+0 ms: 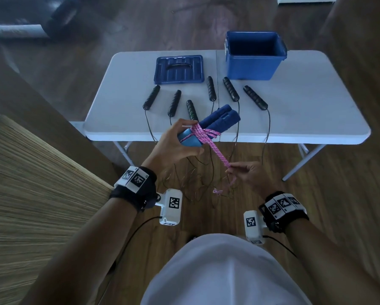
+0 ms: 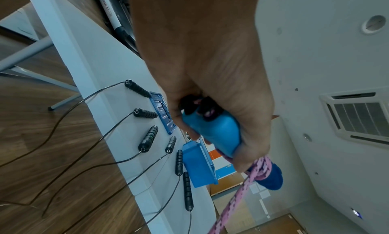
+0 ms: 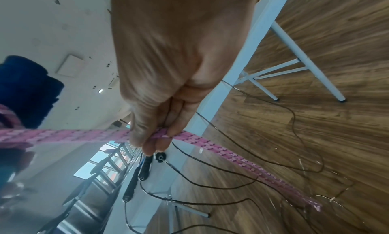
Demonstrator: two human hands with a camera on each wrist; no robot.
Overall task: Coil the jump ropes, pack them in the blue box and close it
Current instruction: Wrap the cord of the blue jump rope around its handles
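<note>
My left hand [image 1: 180, 142] grips the two blue handles [image 1: 215, 124] of a jump rope, held together in front of the table's near edge. Pink braided rope [image 1: 203, 135] is wound round the handles. My right hand [image 1: 244, 172] pinches that rope [image 3: 162, 134] lower right, pulling a stretch taut; its loose end hangs toward the floor. In the left wrist view my fingers wrap the blue handles [image 2: 212, 131]. The open blue box [image 1: 254, 55] stands at the table's far right, its lid [image 1: 179, 69] flat to the left.
Several black jump-rope handles [image 1: 211, 88] lie in a row on the white folding table [image 1: 305, 102], their thin black cords [image 1: 197, 183] trailing over the near edge onto the wooden floor. A woven surface lies to my left.
</note>
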